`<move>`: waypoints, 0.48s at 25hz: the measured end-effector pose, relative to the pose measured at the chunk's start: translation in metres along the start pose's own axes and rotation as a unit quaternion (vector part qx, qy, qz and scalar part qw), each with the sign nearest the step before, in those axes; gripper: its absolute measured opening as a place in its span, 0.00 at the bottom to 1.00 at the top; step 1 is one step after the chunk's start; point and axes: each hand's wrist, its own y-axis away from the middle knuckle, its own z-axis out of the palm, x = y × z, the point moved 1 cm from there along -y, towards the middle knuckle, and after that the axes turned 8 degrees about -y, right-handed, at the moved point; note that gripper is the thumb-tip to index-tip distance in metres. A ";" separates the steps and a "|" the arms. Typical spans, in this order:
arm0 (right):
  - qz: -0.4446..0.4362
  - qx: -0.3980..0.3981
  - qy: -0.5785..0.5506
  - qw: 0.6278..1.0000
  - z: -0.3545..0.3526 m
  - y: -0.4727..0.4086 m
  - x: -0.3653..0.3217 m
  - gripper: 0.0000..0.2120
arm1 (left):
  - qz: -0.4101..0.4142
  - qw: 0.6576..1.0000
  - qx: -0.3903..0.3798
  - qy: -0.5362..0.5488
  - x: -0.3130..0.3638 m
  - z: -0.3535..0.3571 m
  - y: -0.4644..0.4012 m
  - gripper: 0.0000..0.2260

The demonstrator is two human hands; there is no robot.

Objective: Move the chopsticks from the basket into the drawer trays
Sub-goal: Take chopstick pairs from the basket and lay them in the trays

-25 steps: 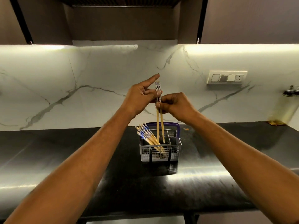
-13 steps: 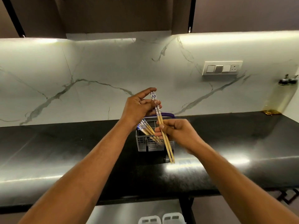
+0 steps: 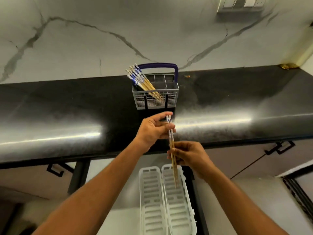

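Observation:
A pair of bamboo chopsticks (image 3: 171,138) with blue-and-white tops hangs over the right of two white slotted drawer trays (image 3: 184,197). My left hand (image 3: 152,131) pinches the pair near its top end. My right hand (image 3: 189,156) grips the pair lower down, and the tips hover just above the right tray. The left tray (image 3: 150,197) holds nothing. On the black counter behind stands a grey cutlery basket (image 3: 155,100) with a purple handle. Several more chopsticks (image 3: 144,80) lean to the left in it.
The black counter (image 3: 67,122) has a glossy front edge right above the open drawer. Cabinet fronts with black handles (image 3: 279,148) flank the drawer. A marble backsplash rises behind, with a switch plate (image 3: 243,4) at the top right.
Both hands have carried the pair of chopsticks down from above the basket to in front of the counter, over the right tray. The view has tilted down, so the drawer trays show.

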 end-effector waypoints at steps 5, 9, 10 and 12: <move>0.115 0.037 0.019 0.992 -0.006 0.013 0.078 0.05 | -0.072 0.997 -0.016 -0.003 -0.086 0.014 0.026 0.20; 0.157 0.056 0.028 0.986 -0.009 0.006 0.126 0.04 | -0.121 0.992 -0.016 -0.027 -0.133 0.009 0.032 0.23; 0.166 0.069 0.031 0.983 -0.009 0.004 0.138 0.05 | -0.129 0.991 -0.008 -0.045 -0.142 0.005 0.033 0.25; 0.194 0.098 0.044 0.975 -0.007 -0.002 0.162 0.05 | -0.139 0.986 0.034 -0.088 -0.154 -0.007 0.036 0.26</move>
